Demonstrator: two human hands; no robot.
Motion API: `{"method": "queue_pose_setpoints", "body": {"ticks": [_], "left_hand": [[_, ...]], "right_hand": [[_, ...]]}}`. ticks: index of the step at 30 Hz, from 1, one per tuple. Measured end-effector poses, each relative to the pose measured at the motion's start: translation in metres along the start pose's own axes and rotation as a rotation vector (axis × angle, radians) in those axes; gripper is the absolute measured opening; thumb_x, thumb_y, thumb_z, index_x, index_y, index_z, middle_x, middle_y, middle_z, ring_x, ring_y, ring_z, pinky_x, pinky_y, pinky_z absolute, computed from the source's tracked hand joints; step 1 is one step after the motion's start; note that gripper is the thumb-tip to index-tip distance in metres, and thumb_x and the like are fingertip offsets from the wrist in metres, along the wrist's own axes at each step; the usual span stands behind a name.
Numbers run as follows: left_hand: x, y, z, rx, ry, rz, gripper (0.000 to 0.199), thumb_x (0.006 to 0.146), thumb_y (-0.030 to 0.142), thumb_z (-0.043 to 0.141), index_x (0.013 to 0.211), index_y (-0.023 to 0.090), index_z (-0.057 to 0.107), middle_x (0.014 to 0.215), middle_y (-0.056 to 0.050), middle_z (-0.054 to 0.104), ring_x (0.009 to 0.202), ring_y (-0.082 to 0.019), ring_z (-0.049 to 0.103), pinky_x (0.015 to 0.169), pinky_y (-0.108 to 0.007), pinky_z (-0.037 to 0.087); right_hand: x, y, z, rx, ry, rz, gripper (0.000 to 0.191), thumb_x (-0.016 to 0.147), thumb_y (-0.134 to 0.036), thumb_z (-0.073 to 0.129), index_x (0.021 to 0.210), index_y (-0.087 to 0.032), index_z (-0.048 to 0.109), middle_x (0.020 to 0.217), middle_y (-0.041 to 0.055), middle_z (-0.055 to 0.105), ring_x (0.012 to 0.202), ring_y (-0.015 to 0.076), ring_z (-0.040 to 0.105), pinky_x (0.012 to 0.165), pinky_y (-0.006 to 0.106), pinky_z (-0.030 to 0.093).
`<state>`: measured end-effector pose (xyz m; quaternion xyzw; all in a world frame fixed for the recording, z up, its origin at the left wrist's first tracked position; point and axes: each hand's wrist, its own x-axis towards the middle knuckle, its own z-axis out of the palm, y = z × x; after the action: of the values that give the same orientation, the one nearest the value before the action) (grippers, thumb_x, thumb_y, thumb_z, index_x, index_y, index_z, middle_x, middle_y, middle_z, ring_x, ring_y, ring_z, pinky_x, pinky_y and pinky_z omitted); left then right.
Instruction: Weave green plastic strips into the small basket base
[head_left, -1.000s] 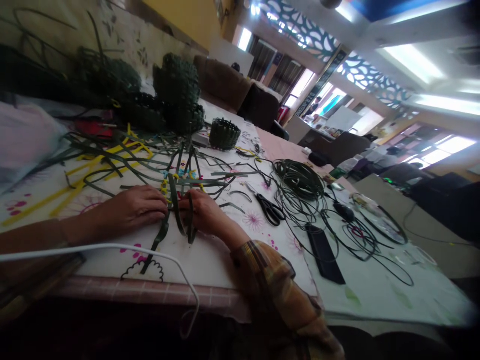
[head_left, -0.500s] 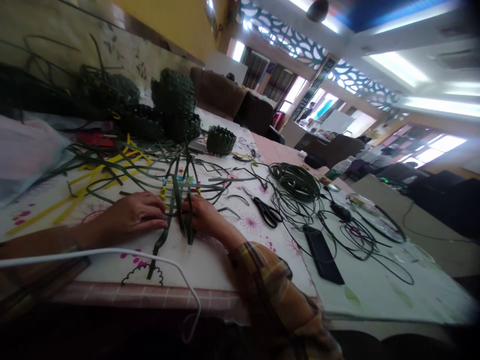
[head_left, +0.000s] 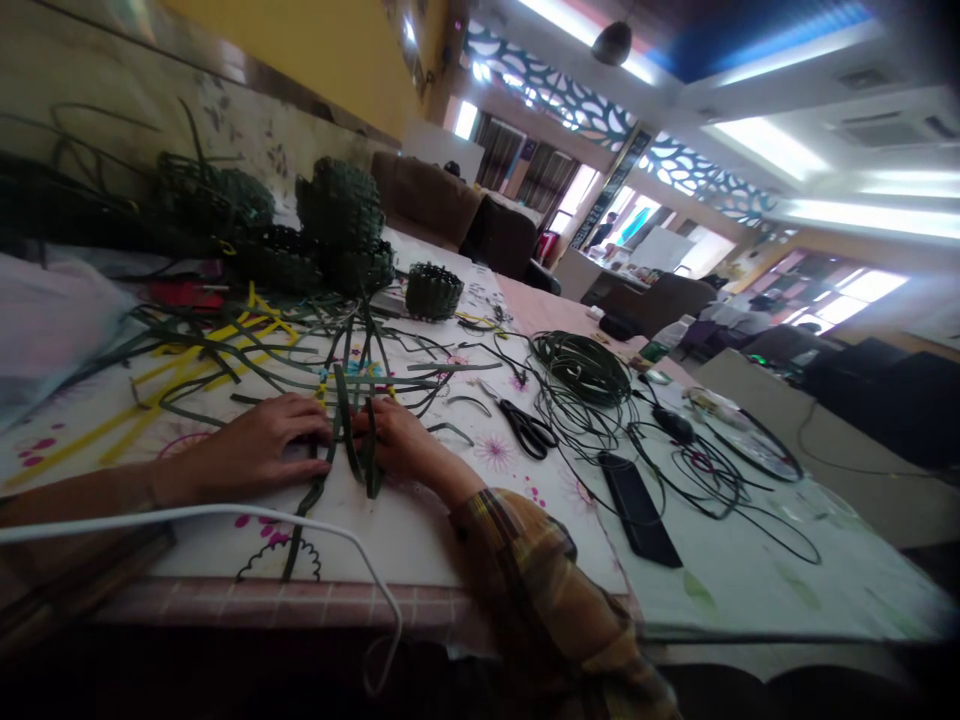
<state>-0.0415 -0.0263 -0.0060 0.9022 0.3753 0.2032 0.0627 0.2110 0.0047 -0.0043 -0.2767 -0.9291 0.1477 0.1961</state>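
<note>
Several crossing green strips [head_left: 343,405], one tail [head_left: 295,545] pointing toward near table edge [head_left: 285,603]

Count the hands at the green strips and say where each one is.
2. The left hand is at the left side of the green strips; the right hand is at their right side, its fingertips partly hidden. No other hand shows there.

Free cloth [head_left: 412,550] nearside, cable (white) [head_left: 202,513] left, sleeve [head_left: 525,560] right, strips [head_left: 344,412] ahead
</note>
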Motion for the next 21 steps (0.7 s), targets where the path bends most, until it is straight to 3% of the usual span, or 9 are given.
{"method": "queue_pose_setpoints", "body": {"ticks": [6, 8, 11, 13, 16, 19, 21], "left_hand": [[-0.005, 0.004, 0.002, -0.037, 0.001, -0.021, 0.037, 0.099, 0.048, 0.063, 0.114, 0.019, 0.080, 0.122, -0.012, 0.076, 0.115, -0.028, 0.066, 0.106, -0.043, 0.052], [-0.003, 0.005, 0.001, -0.052, -0.006, -0.021, 0.037, 0.098, 0.048, 0.062, 0.111, 0.019, 0.081, 0.118, -0.012, 0.076, 0.111, -0.028, 0.067, 0.103, -0.044, 0.053], [-0.002, 0.004, 0.004, -0.052, 0.024, -0.026, 0.038, 0.097, 0.050, 0.062, 0.109, 0.019, 0.081, 0.116, -0.013, 0.077, 0.110, -0.029, 0.068, 0.103, -0.045, 0.053], [-0.003, 0.002, 0.006, -0.043, 0.041, -0.030, 0.038, 0.096, 0.051, 0.062, 0.108, 0.019, 0.081, 0.115, -0.013, 0.078, 0.109, -0.030, 0.068, 0.101, -0.045, 0.053], [-0.004, -0.002, 0.009, -0.028, 0.052, -0.020, 0.036, 0.096, 0.049, 0.062, 0.106, 0.020, 0.080, 0.114, -0.013, 0.078, 0.107, -0.030, 0.069, 0.098, -0.042, 0.053], [0.002, -0.001, 0.013, -0.014, 0.064, -0.002, 0.034, 0.097, 0.049, 0.062, 0.102, 0.020, 0.079, 0.112, -0.011, 0.079, 0.107, -0.028, 0.069, 0.099, -0.041, 0.051], [0.009, 0.003, 0.018, -0.014, 0.062, 0.011, 0.032, 0.097, 0.047, 0.062, 0.103, 0.020, 0.078, 0.114, -0.011, 0.078, 0.109, -0.028, 0.067, 0.100, -0.041, 0.050]], "right_hand": [[-0.003, 0.004, -0.009, 0.330, 0.077, 0.107, 0.012, 0.097, -0.016, 0.066, 0.089, -0.016, 0.076, 0.095, 0.0046, 0.069, 0.092, 0.0166, 0.064, 0.088, 0.028, 0.050], [-0.005, 0.005, -0.014, 0.515, 0.175, 0.183, 0.012, 0.096, -0.023, 0.069, 0.090, -0.016, 0.076, 0.092, 0.0025, 0.071, 0.089, 0.0147, 0.065, 0.086, 0.027, 0.051], [-0.009, 0.001, -0.026, 0.803, 0.254, 0.275, 0.028, 0.093, -0.045, 0.074, 0.088, -0.017, 0.077, 0.088, 0.0016, 0.074, 0.085, 0.0142, 0.068, 0.084, 0.027, 0.055], [-0.015, -0.003, -0.041, 0.975, 0.167, 0.271, 0.043, 0.088, -0.060, 0.077, 0.088, -0.017, 0.078, 0.090, 0.0038, 0.078, 0.086, 0.0157, 0.072, 0.086, 0.029, 0.059], [-0.028, -0.003, -0.074, 1.089, -0.098, 0.240, 0.053, 0.082, -0.067, 0.081, 0.087, -0.014, 0.081, 0.090, 0.0081, 0.080, 0.084, 0.0188, 0.076, 0.083, 0.032, 0.063], [-0.046, 0.006, -0.108, 1.051, -0.336, 0.298, 0.055, 0.082, -0.065, 0.082, 0.088, -0.010, 0.083, 0.090, 0.0135, 0.081, 0.077, 0.0216, 0.078, 0.068, 0.031, 0.063], [-0.059, 0.017, -0.126, 0.973, -0.369, 0.380, 0.057, 0.080, -0.065, 0.083, 0.087, -0.008, 0.084, 0.086, 0.0148, 0.081, 0.072, 0.0215, 0.078, 0.063, 0.029, 0.062]]}}
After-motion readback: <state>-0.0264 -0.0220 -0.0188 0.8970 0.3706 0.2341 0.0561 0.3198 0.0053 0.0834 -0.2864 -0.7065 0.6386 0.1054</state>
